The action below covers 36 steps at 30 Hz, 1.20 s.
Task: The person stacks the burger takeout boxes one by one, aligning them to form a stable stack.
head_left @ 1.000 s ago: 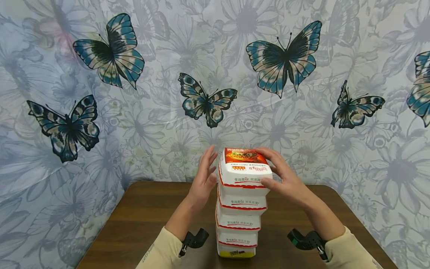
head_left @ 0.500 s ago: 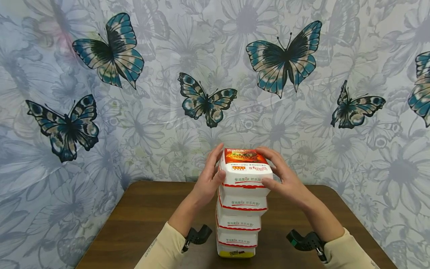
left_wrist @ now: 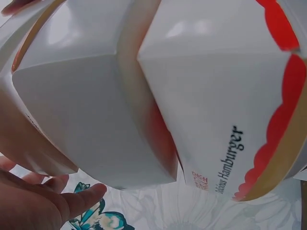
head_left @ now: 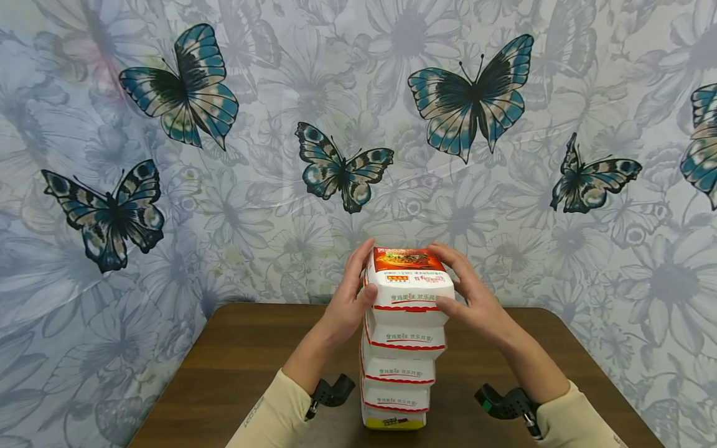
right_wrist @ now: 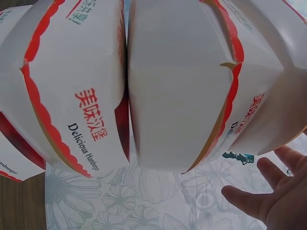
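Several white paper hamburger boxes stand in one tall stack on the wooden table. The top hamburger box (head_left: 411,289) carries a red burger picture on its lid and sits slightly off line with those below. My left hand (head_left: 343,311) holds its left side, thumb at the near corner and fingers reaching along the side to the back. On the right side my right hand (head_left: 476,298) grips it, thumb on the front face and fingers at the far edge. Lower boxes (left_wrist: 86,110) fill most of the left wrist view. In the right wrist view, fingers (right_wrist: 244,199) spread beside the upper boxes.
The brown table (head_left: 252,367) spreads out on both sides of the stack. Behind it hangs a pale flowered cloth (head_left: 252,236) with printed butterflies. A black wrist mount (head_left: 333,391) sits on the left forearm and another wrist mount (head_left: 498,401) on the right.
My left hand has moved right, from beside the top hamburger box onto its left side. The right hand has stayed on the box, and the stack stands nearly as before.
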### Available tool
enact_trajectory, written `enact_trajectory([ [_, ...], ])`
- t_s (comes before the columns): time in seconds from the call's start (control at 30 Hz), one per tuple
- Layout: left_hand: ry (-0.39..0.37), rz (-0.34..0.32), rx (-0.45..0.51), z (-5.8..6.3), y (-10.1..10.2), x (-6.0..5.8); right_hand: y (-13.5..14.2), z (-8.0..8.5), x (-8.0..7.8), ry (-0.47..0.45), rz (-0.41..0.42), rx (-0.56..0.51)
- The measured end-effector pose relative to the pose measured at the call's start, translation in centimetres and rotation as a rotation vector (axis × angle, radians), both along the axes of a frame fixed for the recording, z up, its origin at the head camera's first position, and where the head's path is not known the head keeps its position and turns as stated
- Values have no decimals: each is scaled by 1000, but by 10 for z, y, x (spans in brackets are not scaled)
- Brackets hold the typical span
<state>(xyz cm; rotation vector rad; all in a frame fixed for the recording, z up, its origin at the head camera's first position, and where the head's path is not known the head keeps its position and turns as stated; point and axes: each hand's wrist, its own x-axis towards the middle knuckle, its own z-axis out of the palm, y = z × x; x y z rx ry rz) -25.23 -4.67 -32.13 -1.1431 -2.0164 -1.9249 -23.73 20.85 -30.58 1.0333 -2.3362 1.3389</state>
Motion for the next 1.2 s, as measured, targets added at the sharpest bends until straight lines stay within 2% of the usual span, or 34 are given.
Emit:
enact_trajectory([
  [0.4, 19, -4, 3, -2, 1, -2, -2, 0, 0, -8, 41, -57],
  [0.67, -4, 0, 10, -3, 1, -2, -1, -4, -2, -59, 39, -80],
  [1.2, -10, 0, 36, -8, 0, -7, 1, -6, -3, -75, 39, -84],
])
